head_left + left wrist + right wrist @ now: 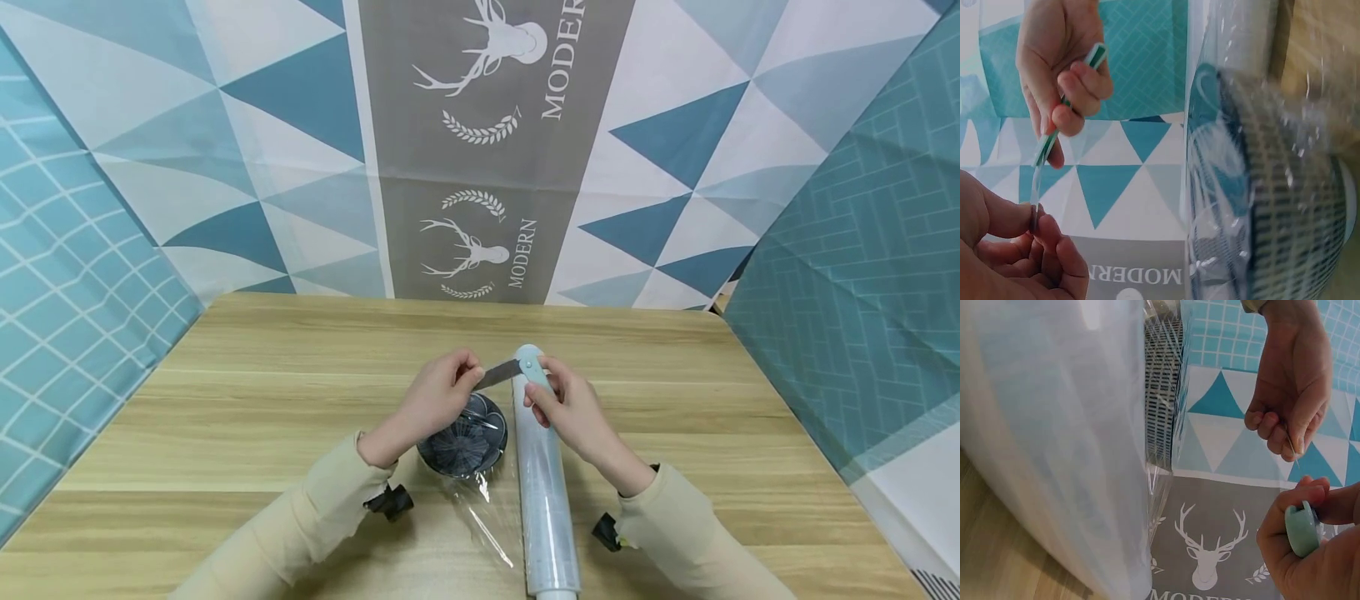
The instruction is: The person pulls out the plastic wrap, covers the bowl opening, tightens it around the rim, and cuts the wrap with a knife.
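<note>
A folding knife [532, 365] with a pale blue-green handle is held up between both hands, its dark blade [498, 375] partly swung out. My right hand [572, 410] grips the handle, fingers curled round it in the right wrist view. With thumb and fingertips, my left hand [441, 393] pinches the blade near its end. Below the left hand sits a dark patterned bowl [459, 450], a sheet of clear cling film [491, 521] stretched over it and trailing toward the roll. The thick cling film roll [546, 500] lies lengthwise under the right hand.
All this is on a wood-grain table [262, 400]. Behind it hangs a patterned cloth [480, 167] with deer heads; tiled-print sheets stand at the left and right. Black wrist mounts [390, 502] hang beneath both sleeves.
</note>
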{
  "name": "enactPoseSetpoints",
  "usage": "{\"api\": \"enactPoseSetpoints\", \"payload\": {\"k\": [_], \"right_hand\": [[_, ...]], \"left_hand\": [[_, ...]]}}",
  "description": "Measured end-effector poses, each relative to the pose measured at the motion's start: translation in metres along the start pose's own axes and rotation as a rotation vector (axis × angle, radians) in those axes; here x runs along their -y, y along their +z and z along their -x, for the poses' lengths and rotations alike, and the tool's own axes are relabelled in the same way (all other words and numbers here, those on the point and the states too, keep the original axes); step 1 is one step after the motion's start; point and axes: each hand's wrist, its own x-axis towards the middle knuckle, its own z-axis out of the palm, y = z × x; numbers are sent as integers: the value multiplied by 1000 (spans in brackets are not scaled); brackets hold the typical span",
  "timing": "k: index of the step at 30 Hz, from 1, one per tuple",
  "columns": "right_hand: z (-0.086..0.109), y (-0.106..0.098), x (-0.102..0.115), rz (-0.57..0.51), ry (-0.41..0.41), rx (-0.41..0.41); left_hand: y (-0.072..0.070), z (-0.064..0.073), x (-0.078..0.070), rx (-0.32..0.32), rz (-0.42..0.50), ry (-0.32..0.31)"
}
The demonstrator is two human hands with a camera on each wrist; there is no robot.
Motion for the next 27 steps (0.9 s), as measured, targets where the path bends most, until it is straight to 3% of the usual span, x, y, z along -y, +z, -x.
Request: {"api": "enactPoseSetpoints", "payload": {"k": [6, 13, 17, 23, 27], "right_hand": [[3, -4, -3, 61, -36, 24], [7, -4, -4, 306, -83, -23], [10, -3, -3, 412, -97, 1], [14, -3, -2, 490, -159, 62], [14, -4, -1, 517, -145, 76]], "left_hand": [[-5, -4, -3, -32, -71, 61], [-6, -7, -4, -34, -138, 80], [-8, -10, -5, -6, -188, 82], [-9, -15, -7, 47, -247, 119], [-8, -17, -6, 59, -247, 131]]}}
